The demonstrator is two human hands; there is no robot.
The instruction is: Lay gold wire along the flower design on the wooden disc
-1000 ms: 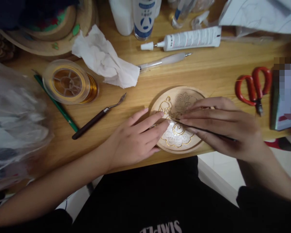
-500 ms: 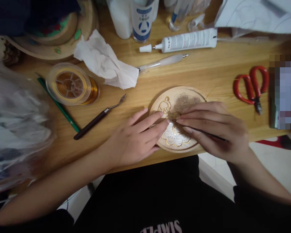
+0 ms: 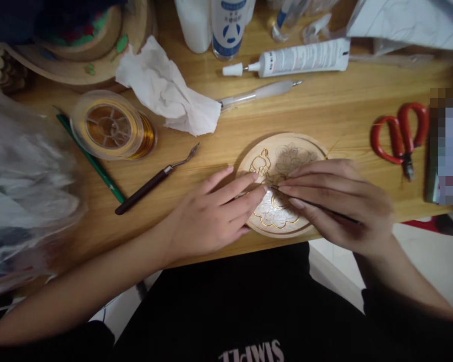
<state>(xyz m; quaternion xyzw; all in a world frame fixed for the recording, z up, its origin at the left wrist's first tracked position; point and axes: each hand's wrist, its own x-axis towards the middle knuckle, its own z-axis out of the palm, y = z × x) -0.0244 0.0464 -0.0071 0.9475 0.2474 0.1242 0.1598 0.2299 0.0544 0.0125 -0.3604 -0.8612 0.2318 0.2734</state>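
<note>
The person is bending over a round wooden plate, which is lying near the front edge of the table, probably so that both hands can reach it easily. The right hand is pinching a thin dark stick, fingers closed around it close to the working end, a grip that seems to be giving fine control. Its tip is pointing at the middle of the plate, though the fingers are hiding exactly what it is touching. The left hand is lying flat and open, fingers spread and gripping nothing, the fingertips reaching over the plate's left side, perhaps steadying it. Gold lines are edging a pale, shiny patch, while a pencil flower is showing above (rather delicate stuff, I'm thinking). The spool of gold wire is standing off to the left, beyond the small spatula; the glue tube is lying behind, and the red-handled cutters are resting on the right, seemingly placed within reach but outside the working space.
</note>
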